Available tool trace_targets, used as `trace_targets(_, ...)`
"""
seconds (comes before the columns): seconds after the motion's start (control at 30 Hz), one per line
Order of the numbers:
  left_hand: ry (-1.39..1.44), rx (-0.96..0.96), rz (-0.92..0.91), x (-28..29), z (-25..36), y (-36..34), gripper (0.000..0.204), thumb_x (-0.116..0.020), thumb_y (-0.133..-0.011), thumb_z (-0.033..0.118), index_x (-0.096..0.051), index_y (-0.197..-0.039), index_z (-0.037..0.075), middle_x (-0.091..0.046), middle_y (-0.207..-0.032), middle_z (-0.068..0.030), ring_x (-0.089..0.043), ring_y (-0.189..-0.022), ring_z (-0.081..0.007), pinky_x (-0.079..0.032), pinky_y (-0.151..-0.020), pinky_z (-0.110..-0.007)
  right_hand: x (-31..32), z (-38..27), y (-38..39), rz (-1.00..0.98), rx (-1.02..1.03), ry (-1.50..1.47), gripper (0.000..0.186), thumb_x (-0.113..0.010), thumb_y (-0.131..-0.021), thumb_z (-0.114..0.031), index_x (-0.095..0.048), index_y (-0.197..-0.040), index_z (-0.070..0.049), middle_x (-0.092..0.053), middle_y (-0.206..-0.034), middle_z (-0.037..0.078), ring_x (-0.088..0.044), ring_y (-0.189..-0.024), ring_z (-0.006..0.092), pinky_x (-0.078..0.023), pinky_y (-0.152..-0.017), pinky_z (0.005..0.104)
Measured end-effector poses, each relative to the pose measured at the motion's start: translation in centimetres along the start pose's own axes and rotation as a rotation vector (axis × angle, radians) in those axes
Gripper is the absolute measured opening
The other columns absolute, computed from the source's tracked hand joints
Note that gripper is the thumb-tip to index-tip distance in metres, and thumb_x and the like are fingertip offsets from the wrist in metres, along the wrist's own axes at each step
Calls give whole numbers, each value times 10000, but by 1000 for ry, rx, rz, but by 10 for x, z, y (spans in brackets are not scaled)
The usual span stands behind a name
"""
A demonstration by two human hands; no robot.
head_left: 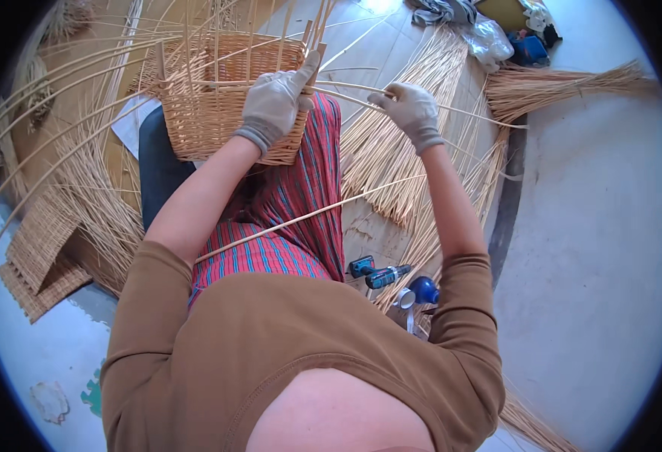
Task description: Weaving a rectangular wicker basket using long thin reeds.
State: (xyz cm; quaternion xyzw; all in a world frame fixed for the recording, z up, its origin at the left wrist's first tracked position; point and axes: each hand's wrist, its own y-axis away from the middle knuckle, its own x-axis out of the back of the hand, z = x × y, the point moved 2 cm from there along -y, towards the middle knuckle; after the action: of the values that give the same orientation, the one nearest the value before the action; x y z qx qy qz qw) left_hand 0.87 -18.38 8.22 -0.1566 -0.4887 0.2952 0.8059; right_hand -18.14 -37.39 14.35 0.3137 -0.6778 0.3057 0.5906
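A half-woven wicker basket rests at my knees, with tall bare stakes rising from its rim. My left hand, in a pale glove, is closed on the basket's near right corner, its index finger laid up along a corner post. To the right, my gloved right hand pinches thin wicker strands that run out from that corner. The strands pass beyond my right fingers toward the right. A longer single rod lies across my lap on the striped red cloth.
Loose wicker rods spread over the floor on the right, near a tied bundle. More rods and woven mats lie at left. A cordless drill, a roll of tape and a blue object sit beside my right hip.
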Motion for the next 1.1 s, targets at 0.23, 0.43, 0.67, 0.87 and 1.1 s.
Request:
trace_targets(0.23,51,37,-28,1,8,-10,718,-688,-844,147,-420,-1504,229,-698,-969,-111,-653,-868,-321,-495,-855,-403,85,-82,15,225,1016,541,65,-631,-868,-256,-630,-845,-195,-619,-821,-42,-634,-856,147,-506,-740,274)
trace_targets(0.43,-680,-221,87,-18,1,3,334,-552,-960,246,-612,-1214,38,-693,-1030,-136,-646,-1013,-285,-485,-925,-432,75,-186,-29,478,1420,326,401,-659,-865,-180,-634,-1264,-153,-667,-1164,50,-616,-1135,209,-462,-1031,364)
trace_targets(0.67,1580,756,432,44,-58,16,355,-544,-1028,348,-575,-1167,22,-698,-862,-119,-707,-879,-249,-599,-791,-401,-38,-108,-51,-111,-180,-824,653,-765,-791,-510,-630,-1179,-3,-701,-980,160,-672,-943,299,-504,-898,359)
trace_targets(0.87,948,561,286,63,-85,-24,343,-596,-1006,326,-608,-1056,-13,-667,-748,-41,-656,-710,-150,-547,-668,-272,-45,-115,-50,-228,-279,-677,573,-854,-658,-521,-663,-905,-40,-696,-940,154,-675,-895,275,-527,-818,366)
trace_targets(1.1,55,248,-462,47,53,-132,1180,-641,-798,699,-13,-1587,87,-260,-1592,-231,-459,-1340,-444,-404,-1089,-494,-77,-150,-38,141,-520,-94,404,-645,-849,-416,-655,-1000,-42,-693,-940,152,-708,-801,310,-558,-688,420)
